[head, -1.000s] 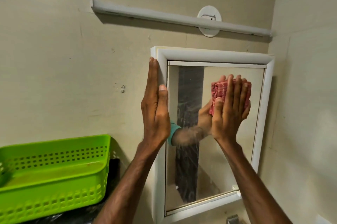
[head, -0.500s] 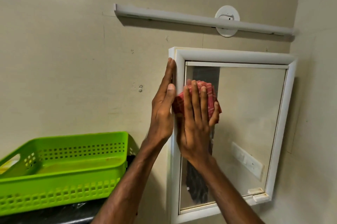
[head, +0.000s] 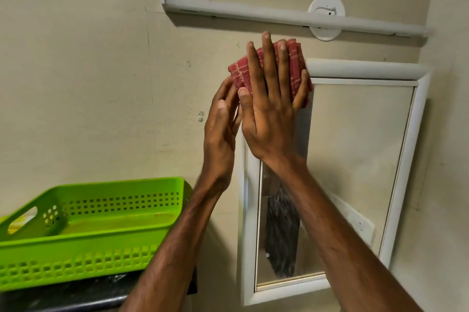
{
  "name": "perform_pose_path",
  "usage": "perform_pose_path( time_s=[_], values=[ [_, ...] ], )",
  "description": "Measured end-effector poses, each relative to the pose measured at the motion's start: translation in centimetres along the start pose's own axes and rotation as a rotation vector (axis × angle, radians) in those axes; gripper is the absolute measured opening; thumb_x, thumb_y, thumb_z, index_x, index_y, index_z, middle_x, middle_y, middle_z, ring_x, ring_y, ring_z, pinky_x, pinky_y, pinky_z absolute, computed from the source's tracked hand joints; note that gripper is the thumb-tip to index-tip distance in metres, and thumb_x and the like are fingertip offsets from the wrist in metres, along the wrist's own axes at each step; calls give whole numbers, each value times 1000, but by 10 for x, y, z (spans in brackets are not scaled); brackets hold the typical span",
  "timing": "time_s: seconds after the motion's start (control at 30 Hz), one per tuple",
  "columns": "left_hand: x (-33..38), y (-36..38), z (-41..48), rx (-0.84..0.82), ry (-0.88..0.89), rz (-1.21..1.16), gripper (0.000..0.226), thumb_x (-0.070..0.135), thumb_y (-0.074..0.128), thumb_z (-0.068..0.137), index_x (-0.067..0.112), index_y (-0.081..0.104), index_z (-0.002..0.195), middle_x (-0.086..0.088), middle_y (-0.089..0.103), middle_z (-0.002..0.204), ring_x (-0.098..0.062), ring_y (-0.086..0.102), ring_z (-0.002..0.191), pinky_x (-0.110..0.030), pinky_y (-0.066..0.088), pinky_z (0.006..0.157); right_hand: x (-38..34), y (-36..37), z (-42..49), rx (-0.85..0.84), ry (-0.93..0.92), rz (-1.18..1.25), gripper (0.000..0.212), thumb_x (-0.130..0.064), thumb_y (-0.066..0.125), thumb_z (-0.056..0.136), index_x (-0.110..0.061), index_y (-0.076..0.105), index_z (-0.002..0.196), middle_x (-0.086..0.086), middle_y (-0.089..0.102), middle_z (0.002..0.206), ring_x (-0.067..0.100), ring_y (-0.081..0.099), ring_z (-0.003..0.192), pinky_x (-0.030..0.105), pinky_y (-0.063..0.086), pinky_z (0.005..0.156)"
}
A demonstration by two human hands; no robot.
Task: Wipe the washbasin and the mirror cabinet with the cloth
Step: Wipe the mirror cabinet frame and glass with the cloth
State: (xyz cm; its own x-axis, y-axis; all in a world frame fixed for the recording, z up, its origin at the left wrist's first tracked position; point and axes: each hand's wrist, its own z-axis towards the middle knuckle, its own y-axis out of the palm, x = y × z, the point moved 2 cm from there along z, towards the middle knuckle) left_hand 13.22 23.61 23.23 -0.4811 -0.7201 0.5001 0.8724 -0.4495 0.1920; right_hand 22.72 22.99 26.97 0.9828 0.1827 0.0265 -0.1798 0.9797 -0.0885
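Pressing against the top left corner of the mirror cabinet, the red checked cloth lies under the right hand, whose fingers are straight and spread, pinning rather than gripping it; the left hand, fingers straight and holding nothing, lies against the cabinet's left edge; the glass looks hazy in places, so the cabinet wipe seems part done; the washbasin is out of view, its state unknown; a green basket sits lower left on a dark counter.
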Motion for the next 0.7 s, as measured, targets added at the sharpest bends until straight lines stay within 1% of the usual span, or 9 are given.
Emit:
perform_pose_path(
  time_s=[0.13, 0.2, 0.3, 0.37, 0.43, 0.5, 0.6, 0.7],
  values=[
    [0, 1, 0, 2, -50, -113, 51, 23, 19, 111, 3, 27, 158, -12, 40, 161, -22, 36, 151, -50, 20, 128, -1, 3, -51, -58, 15, 15, 62, -37, 40, 110, -21, 17, 166, 8, 13, 175, 25, 6, 163, 65, 7, 126],
    [1, 3, -1, 8, -52, -85, 51, 22, 18, 111, 3, 26, 158, -9, 39, 162, -18, 35, 152, -46, 18, 129, -2, 4, -81, -102, 16, 7, 67, -36, 45, 108, -21, 13, 166, 7, 8, 175, 25, 3, 163, 66, 6, 126],
    [1, 4, -5, 38, -65, -7, 50, 24, 17, 112, 8, 29, 158, -1, 41, 161, -9, 35, 150, -39, 20, 128, -1, 6, -123, -163, 0, 24, 79, -33, 53, 103, -22, 7, 166, 4, -2, 175, 25, -1, 163, 67, 2, 126],
    [2, 5, -8, 41, -70, 14, 50, 25, 18, 112, 11, 29, 158, 1, 42, 161, -7, 35, 150, -39, 20, 128, -1, 5, -138, -187, -12, 25, 80, -32, 51, 101, -22, 6, 166, 3, -2, 175, 25, -1, 163, 68, 3, 125],
    [4, 4, -9, 48, -84, 9, 49, 24, 20, 112, 10, 29, 158, 0, 42, 161, -8, 35, 150, -41, 19, 129, 0, 2, -129, -189, -20, 37, 71, -35, 43, 104, -21, 11, 166, 6, 3, 175, 25, 1, 163, 68, 4, 125],
    [5, 4, -11, 39, -92, -11, 49, 22, 21, 112, 7, 28, 158, -5, 41, 161, -13, 36, 151, -46, 20, 129, -1, 0, -98, -164, -12, 40, 63, -36, 37, 108, -19, 16, 166, 9, 8, 175, 26, 4, 163, 67, 4, 125],
    [6, 3, -14, 55, -115, 0, 51, 28, 26, 110, 10, 30, 158, -6, 42, 160, -18, 40, 149, -50, 27, 126, -1, -2, -45, -93, 16, 46, 61, -35, 37, 109, -17, 20, 165, 10, 14, 174, 27, 9, 162, 66, 6, 125],
    [5, 0, -18, 70, -106, 24, 50, 29, 28, 110, 11, 33, 157, -5, 45, 158, -17, 42, 148, -52, 29, 124, -5, -2, -44, -53, 54, 39, 61, -36, 34, 109, -16, 22, 165, 11, 18, 173, 28, 12, 162, 66, 7, 125]
  ],
)
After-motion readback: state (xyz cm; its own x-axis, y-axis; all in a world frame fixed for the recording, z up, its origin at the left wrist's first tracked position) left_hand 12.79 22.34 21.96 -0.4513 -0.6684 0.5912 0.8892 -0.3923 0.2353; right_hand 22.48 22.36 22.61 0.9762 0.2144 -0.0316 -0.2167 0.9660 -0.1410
